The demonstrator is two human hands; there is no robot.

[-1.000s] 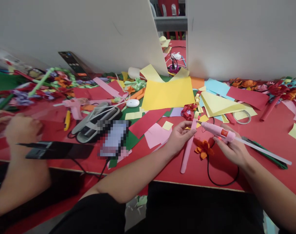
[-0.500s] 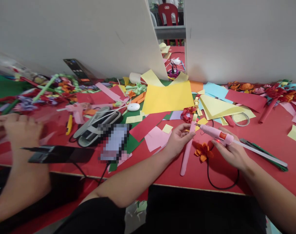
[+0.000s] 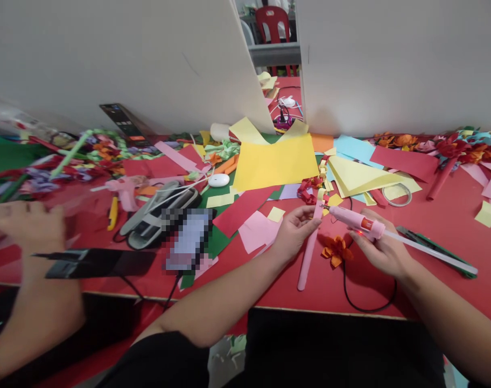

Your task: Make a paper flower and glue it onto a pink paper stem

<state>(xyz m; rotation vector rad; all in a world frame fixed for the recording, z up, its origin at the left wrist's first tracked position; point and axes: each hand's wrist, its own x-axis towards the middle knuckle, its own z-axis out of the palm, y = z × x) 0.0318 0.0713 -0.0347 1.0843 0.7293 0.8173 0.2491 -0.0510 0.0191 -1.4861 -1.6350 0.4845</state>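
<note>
My left hand (image 3: 296, 231) pinches a pink rolled-paper tube (image 3: 309, 257) near its upper end, where a pale yellow paper strip (image 3: 321, 195) curls. In my right hand (image 3: 385, 250) is a pink glue gun (image 3: 356, 219) with a lit red light and a long clear glue stick (image 3: 431, 252) out of its back. Its nozzle meets, or almost meets, the tube's top; I cannot tell which. Below the gun lies an orange paper flower (image 3: 336, 251). A red and yellow paper chain (image 3: 308, 189) rests just beyond the tube.
Yellow paper (image 3: 275, 161) and a tape roll (image 3: 396, 195) lie beyond my hands. A cutter (image 3: 435, 250) is at right. A phone (image 3: 189, 240), an open case (image 3: 160, 215) and another pink glue gun (image 3: 126, 191) are at left, near another person's hand (image 3: 29, 223). White boards (image 3: 391, 70) stand behind.
The view has shifted slightly. My hands keep the same hold on the tube and the glue gun, with the nozzle still at the tube's top. The other person's hand has moved a little.
</note>
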